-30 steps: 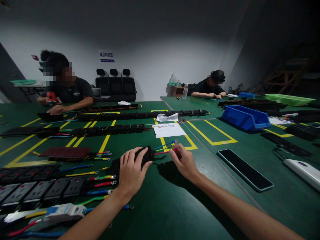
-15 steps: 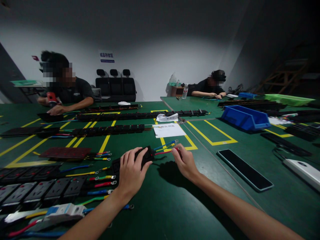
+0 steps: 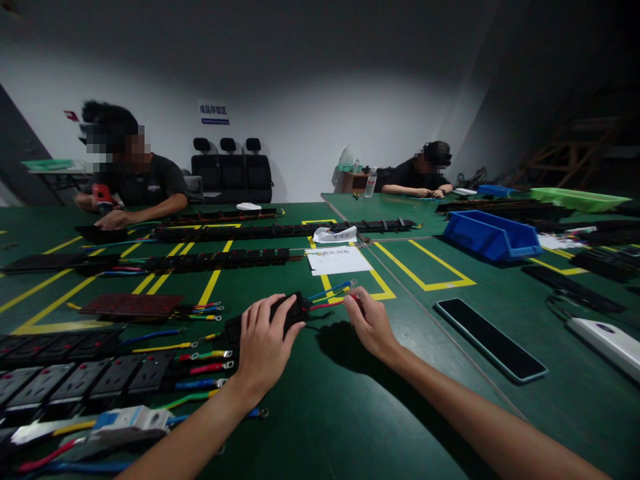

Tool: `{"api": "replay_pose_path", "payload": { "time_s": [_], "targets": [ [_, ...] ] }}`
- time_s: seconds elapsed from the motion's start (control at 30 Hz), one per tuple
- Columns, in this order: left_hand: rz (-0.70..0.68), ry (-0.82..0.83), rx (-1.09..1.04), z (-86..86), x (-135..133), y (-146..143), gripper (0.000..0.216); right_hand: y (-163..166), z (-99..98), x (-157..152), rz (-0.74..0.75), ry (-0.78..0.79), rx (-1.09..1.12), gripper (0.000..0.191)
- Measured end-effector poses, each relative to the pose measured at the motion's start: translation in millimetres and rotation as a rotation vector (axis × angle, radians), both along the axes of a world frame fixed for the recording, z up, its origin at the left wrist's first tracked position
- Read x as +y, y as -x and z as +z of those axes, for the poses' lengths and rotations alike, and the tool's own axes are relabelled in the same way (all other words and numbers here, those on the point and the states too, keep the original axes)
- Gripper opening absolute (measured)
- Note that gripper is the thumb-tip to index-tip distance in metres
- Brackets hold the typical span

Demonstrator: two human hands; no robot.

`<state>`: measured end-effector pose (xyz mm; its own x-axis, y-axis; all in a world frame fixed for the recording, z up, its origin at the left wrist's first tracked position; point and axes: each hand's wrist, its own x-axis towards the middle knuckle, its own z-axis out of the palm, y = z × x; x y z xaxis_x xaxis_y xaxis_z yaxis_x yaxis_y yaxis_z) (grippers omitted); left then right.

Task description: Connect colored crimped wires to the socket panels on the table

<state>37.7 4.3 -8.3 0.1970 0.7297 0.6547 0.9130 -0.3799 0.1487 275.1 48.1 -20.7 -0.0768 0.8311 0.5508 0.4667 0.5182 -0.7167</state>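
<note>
As my half-curled left grip (image 3: 265,340) clasps the socket strip (image 3: 301,307): I'd press steadily.
Right grip (image 3: 371,323): pinched closed on the red wire (image 3: 325,306); I'd hold it straight.

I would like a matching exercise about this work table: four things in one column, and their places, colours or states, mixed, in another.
Column 1
1. Left hand
2. Phone
3. Right hand
4. Bin

Column 2
A. Pinching a red wire
B. Blue and open at the top
C. Holding a black socket block from above
D. Lying flat, face up

Right pairs: 1-C, 2-D, 3-A, 4-B
</note>
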Motion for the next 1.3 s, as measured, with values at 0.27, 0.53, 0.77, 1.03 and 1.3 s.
{"api": "replay_pose_path", "payload": {
  "time_s": [0.27,0.53,0.77,1.03,1.3],
  "targets": [
    [-0.006,-0.001,-0.022,0.6,-1.1,0.7,0.044,-0.4,-6.1,1.5,0.043,0.084,0.112,0.034],
    [-0.009,0.016,0.019,0.1,-0.9,-0.5,0.044,-1.0,-5.5,1.7,0.024,0.041,0.045,0.036],
    [-0.016,0.010,0.029,0.4,-1.2,-0.4,0.045,-1.4,-6.5,3.0,0.015,0.031,0.024,0.036],
    [-0.005,-0.085,-0.050,0.2,-0.4,1.4,0.044,1.5,0.6,3.6,0.028,0.204,0.301,0.044],
    [-0.026,-0.154,-0.075,1.8,-1.9,1.6,0.044,2.8,5.1,8.6,0.191,0.518,0.645,0.045]
  ]
}}
